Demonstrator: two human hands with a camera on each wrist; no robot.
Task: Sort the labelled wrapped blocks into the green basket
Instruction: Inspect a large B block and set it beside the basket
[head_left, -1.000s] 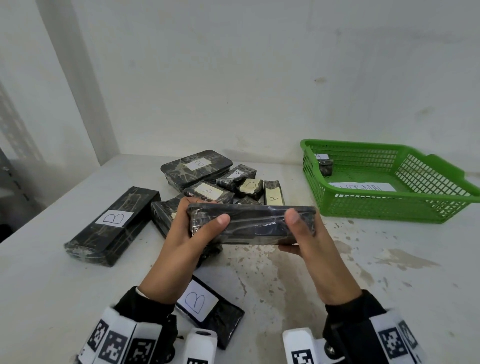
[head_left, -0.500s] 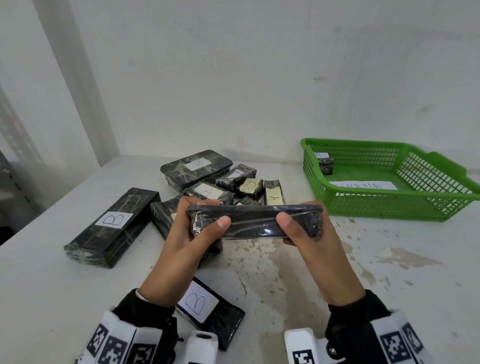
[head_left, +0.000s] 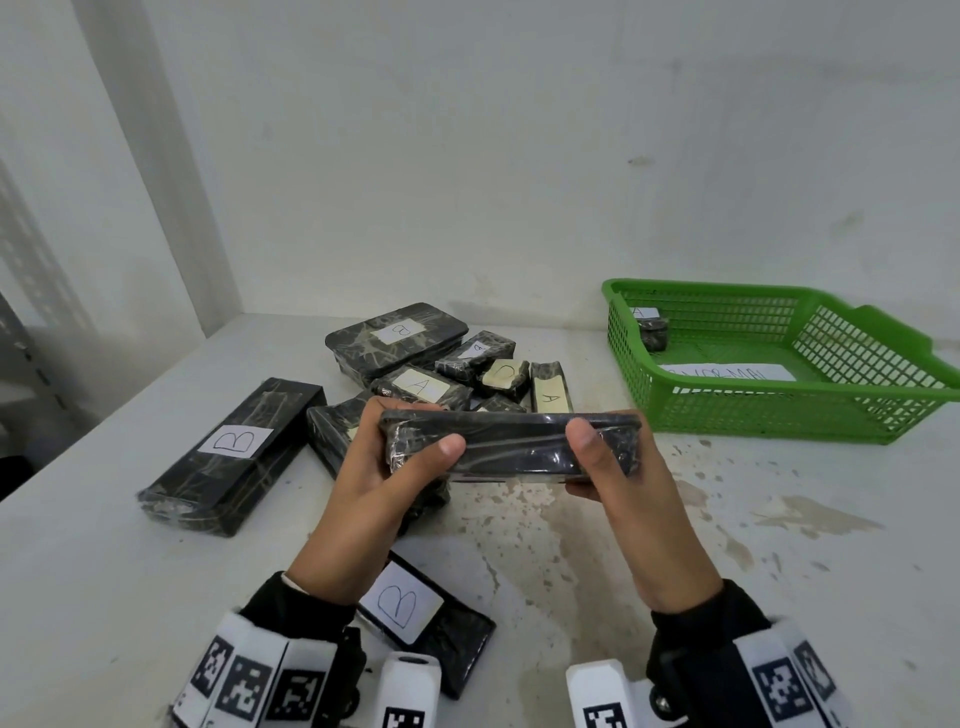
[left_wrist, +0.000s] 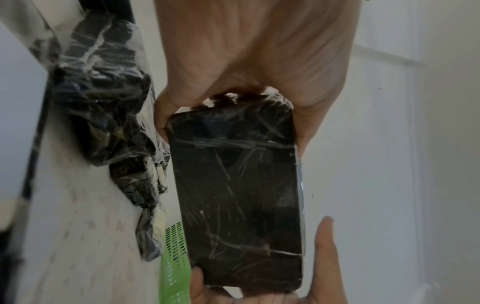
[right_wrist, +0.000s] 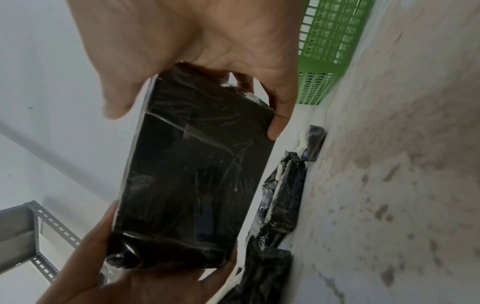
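A long black block wrapped in clear film (head_left: 511, 448) is held level above the table, its narrow side towards me and no label showing. My left hand (head_left: 400, 447) grips its left end, thumb on the near side. Its right end sits in my right hand (head_left: 597, 457), the thumb pressed on the near side. Both wrist views show the block's dark underside (left_wrist: 239, 197) (right_wrist: 192, 181) between the two hands. The green basket (head_left: 779, 410) stands at the right rear and holds one small wrapped block (head_left: 653, 332) and a paper sheet.
A pile of wrapped blocks marked A, B and C (head_left: 447, 364) lies behind the hands. A long block marked B (head_left: 234, 457) lies at the left, another B block (head_left: 426, 623) by my left wrist. The stained table (head_left: 675, 545) meets a white wall.
Both hands have turned the block a little and raised it slightly, drifting right. Its side face now points at me. The grip is the same.
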